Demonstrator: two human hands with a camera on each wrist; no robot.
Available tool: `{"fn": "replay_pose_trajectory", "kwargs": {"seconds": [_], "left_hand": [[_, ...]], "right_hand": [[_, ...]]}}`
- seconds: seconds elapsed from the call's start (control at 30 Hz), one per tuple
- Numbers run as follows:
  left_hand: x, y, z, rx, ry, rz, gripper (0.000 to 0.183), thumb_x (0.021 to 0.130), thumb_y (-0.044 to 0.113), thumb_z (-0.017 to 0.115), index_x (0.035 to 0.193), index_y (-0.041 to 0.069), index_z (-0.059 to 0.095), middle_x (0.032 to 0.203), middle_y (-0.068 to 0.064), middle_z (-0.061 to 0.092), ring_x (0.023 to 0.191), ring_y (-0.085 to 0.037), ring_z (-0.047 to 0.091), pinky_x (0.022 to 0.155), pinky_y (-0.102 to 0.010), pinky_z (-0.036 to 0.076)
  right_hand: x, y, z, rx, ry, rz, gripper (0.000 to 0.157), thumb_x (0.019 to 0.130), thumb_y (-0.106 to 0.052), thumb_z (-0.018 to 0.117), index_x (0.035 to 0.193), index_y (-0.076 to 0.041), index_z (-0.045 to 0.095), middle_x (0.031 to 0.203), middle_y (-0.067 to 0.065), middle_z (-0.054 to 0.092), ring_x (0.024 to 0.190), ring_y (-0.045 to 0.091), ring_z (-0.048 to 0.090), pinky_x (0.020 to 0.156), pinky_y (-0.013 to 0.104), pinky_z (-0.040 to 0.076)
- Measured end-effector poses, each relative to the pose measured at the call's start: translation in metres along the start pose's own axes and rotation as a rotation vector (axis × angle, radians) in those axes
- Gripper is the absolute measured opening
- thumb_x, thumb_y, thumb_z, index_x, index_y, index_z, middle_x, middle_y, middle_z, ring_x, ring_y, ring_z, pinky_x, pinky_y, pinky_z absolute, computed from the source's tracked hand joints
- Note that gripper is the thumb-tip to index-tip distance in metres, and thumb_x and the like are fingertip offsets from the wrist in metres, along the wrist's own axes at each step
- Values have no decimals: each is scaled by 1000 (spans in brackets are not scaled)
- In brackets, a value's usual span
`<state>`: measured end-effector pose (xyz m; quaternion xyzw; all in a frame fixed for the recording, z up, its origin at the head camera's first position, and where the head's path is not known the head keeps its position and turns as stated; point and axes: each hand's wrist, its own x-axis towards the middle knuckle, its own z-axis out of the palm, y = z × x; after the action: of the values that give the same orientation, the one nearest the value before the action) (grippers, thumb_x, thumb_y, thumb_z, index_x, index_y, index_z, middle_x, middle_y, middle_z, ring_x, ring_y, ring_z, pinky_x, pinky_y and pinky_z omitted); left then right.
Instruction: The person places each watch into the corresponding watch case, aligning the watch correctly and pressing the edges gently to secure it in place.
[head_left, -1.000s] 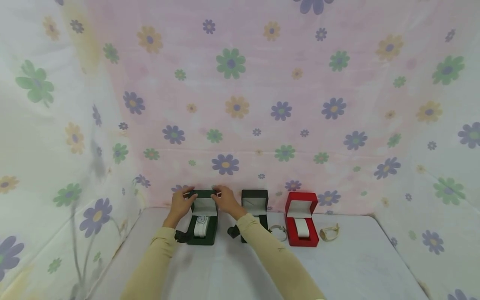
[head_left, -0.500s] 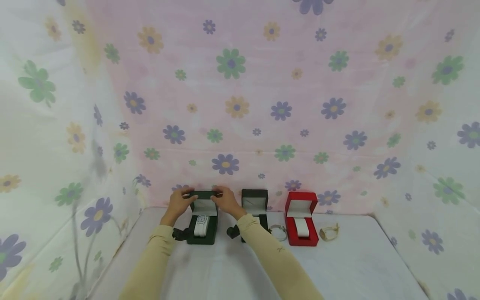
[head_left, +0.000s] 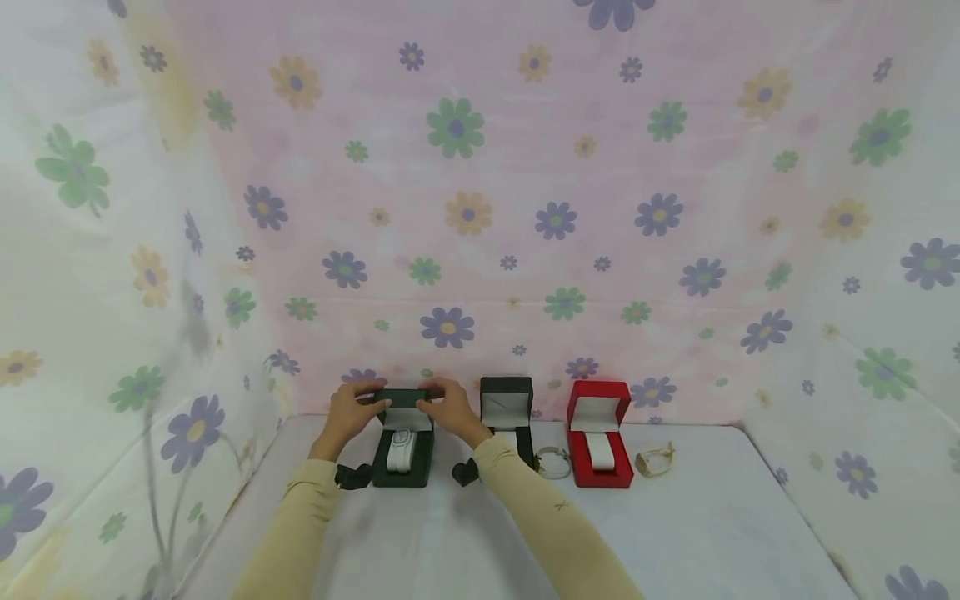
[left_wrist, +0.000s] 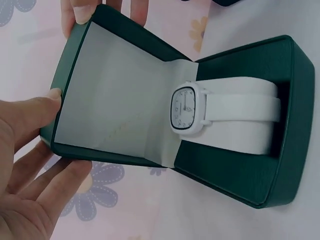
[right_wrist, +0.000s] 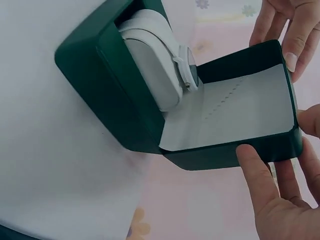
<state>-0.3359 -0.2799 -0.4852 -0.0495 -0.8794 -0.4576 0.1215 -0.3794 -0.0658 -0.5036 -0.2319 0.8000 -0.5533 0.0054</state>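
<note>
- green box [head_left: 401,481]: upright on the white table [head_left: 450,533], leftmost of three boxes, its hinged lid [left_wrist: 112,85] raised.
- left hand [head_left: 351,414]: thumb and fingers closed about one front corner of the lid, thumb on the edge, fingers along the side wall.
- right hand [head_left: 452,410]: a matching pinch at the opposite corner; neither hand touches the watch.
- white watch [left_wrist: 188,108]: strapped around a pale cushion [left_wrist: 235,140] in the base, dial towards the lid.
- handling (judged): box probably light, with stiff walls; the smooth covering may slip a little. the lid's front corners give an even, two-sided hold; the hinge likely resists sideways twisting. the watch face is probably the part most easily scratched, the cushion soft.
- surroundings: a dark box [head_left: 506,386], lid raised, stands near on the right, partly hidden by the right sleeve [head_left: 547,517]; a red box [head_left: 603,481], also open, stands beyond. a silvery ring-shaped piece [head_left: 555,476] lies between these two; a gold-toned one [head_left: 670,451] lies beside the red box.
- obstruction: flowered cloth [head_left: 480,167] rises close behind the lid, probably limiting backward swing.
</note>
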Motion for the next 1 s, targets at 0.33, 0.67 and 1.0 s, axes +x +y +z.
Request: {"fn": "replay_pose_trajectory", "kwargs": {"seconds": [0.33,0.67,1.0], "left_hand": [[-12,-5,-1,-56,18,34,41,92,6,74,128,-10,63,132,-32,61,121,-51,60,98,-54,55],[-23,-24,8,-123,73,86,44,89,2,77,129,-10,63,136,-32,59,124,-51,58,100,-55,53],[-38,-31,16,-181,119,107,41,88,0,77,127,-9,64,135,-34,58,126,-50,57,97,-48,54]], "right_hand": [[-12,-2,6,-14,43,-91,23,92,-5,72,114,-1,70,114,15,67,110,36,63,94,47,56],[-25,1,13,-22,78,-155,24,90,-2,73,114,1,70,115,19,65,111,38,61,95,38,52],[-32,13,22,19,98,-216,25,86,2,74,110,-2,71,111,15,64,107,36,62,86,42,62]]}}
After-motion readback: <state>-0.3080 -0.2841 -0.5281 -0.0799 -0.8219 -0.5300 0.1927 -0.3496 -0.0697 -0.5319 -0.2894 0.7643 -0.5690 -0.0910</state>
